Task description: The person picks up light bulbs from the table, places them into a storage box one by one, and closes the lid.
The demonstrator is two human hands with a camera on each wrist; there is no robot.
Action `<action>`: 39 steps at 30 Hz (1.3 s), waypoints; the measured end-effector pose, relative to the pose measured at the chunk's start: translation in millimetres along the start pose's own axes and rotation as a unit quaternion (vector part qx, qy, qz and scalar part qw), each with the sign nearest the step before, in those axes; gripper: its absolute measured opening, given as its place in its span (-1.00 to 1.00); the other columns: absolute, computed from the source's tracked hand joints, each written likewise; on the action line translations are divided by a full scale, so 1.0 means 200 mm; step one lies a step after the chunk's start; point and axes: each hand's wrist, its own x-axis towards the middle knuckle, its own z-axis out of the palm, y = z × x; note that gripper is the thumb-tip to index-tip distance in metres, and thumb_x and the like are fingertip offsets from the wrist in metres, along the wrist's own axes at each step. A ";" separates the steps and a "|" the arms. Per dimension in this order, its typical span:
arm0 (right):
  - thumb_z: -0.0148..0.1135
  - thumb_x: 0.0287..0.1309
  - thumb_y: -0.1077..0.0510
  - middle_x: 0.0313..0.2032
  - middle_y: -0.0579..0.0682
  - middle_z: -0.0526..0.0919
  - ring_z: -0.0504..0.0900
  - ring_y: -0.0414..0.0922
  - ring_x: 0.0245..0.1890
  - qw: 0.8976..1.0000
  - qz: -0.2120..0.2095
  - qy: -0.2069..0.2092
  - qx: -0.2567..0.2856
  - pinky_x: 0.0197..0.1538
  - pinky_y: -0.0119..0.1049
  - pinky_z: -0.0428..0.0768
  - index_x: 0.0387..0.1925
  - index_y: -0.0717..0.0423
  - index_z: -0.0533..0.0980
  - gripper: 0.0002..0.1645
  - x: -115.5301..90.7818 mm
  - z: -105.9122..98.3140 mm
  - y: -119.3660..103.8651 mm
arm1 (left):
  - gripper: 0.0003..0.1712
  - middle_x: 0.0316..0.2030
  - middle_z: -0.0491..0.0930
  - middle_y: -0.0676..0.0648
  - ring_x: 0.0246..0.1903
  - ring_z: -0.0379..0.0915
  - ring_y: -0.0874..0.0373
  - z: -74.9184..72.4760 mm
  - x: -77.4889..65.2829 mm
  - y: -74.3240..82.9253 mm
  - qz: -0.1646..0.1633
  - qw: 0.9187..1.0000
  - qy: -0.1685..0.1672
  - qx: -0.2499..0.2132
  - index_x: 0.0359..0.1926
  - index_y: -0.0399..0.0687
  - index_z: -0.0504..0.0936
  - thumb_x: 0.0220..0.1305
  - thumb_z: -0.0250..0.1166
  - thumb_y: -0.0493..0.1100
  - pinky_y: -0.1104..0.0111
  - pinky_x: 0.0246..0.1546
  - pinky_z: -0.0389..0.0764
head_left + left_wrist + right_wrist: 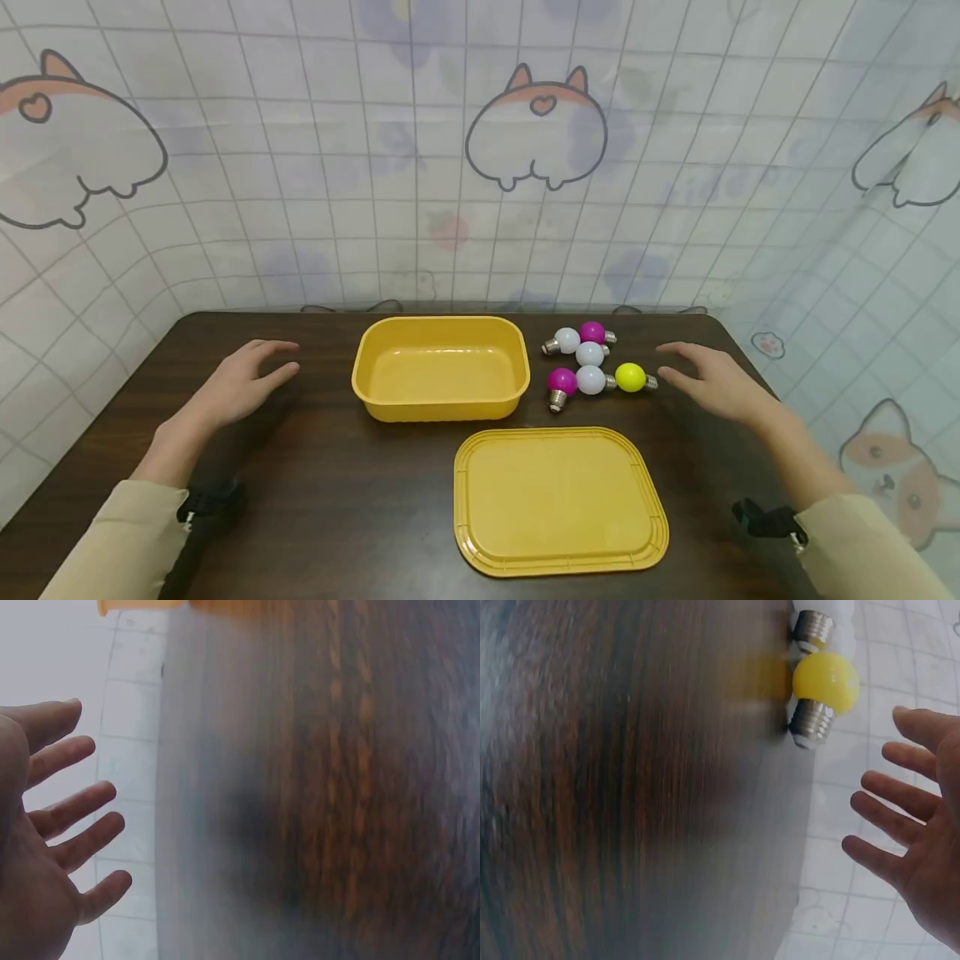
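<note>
My left hand [243, 383] hovers over the left side of the table with its fingers spread and nothing in them. Right of it stands a yellow plastic box [441, 412] without a cover on it. My right hand [712, 382] is held above the table's right side, also holding nothing. Nearest to it lies a yellow light bulb [630, 377], just beyond the fingertips. White bulbs [590, 380] and two magenta bulbs [562, 382] lie grouped beside it, on their sides with metal screw bases. A flat yellow lid [558, 500] rests in front of the bulbs.
The dark wood-grain table [337, 517] reaches back to a hanging white gridded cloth [337, 167] printed with corgi drawings. The cloth also runs along the right side. Dark straps with small devices [768, 518] sit at both wrists.
</note>
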 end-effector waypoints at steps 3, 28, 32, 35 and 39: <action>0.22 0.48 0.02 0.24 0.27 0.55 0.46 0.28 0.27 1.000 -0.002 0.004 0.003 0.20 0.32 0.47 0.32 0.26 0.45 -0.45 0.00 0.00 -0.01 | -0.45 0.28 0.40 -0.41 0.30 0.24 -0.42 0.01 0.01 0.03 0.001 1.000 0.009 -0.013 0.33 -0.29 0.48 0.59 0.14 0.04 -0.35 0.20 0.32; 0.40 0.32 0.16 0.19 0.19 0.58 0.51 0.23 0.20 0.999 -0.046 0.011 0.016 0.15 0.32 0.52 0.26 0.24 0.50 -0.46 0.01 0.00 -0.01 | -0.61 0.08 0.61 -0.22 0.09 0.52 -0.18 0.09 0.08 0.21 -0.008 0.995 0.032 -0.093 0.22 -0.16 0.58 0.56 0.20 -0.03 -0.09 0.03 0.56; 0.41 0.31 0.16 0.18 0.17 0.59 0.51 0.23 0.21 0.999 -0.050 0.012 0.016 0.14 0.31 0.53 0.24 0.21 0.51 -0.48 0.00 0.01 0.00 | -0.61 0.09 0.61 -0.21 0.07 0.53 -0.17 0.10 0.07 0.23 -0.015 0.995 0.030 -0.097 0.22 -0.14 0.58 0.56 0.19 -0.02 -0.07 0.00 0.59; 0.41 0.31 0.17 0.18 0.18 0.60 0.51 0.24 0.21 0.998 -0.056 0.014 0.022 0.13 0.31 0.53 0.24 0.21 0.52 -0.49 0.00 0.01 0.00 | -0.61 0.09 0.62 -0.19 0.06 0.53 -0.15 0.10 0.07 0.24 -0.021 0.994 0.031 -0.100 0.22 -0.11 0.58 0.56 0.18 0.00 -0.05 -0.01 0.60; 0.41 0.29 0.22 0.18 0.19 0.59 0.51 0.25 0.21 0.998 -0.058 0.011 0.029 0.14 0.31 0.53 0.24 0.25 0.51 -0.47 -0.01 0.02 0.01 | -0.60 0.07 0.63 -0.19 0.06 0.53 -0.15 0.10 0.09 0.25 -0.023 0.993 0.034 -0.111 0.22 -0.09 0.59 0.57 0.18 0.03 -0.04 -0.01 0.59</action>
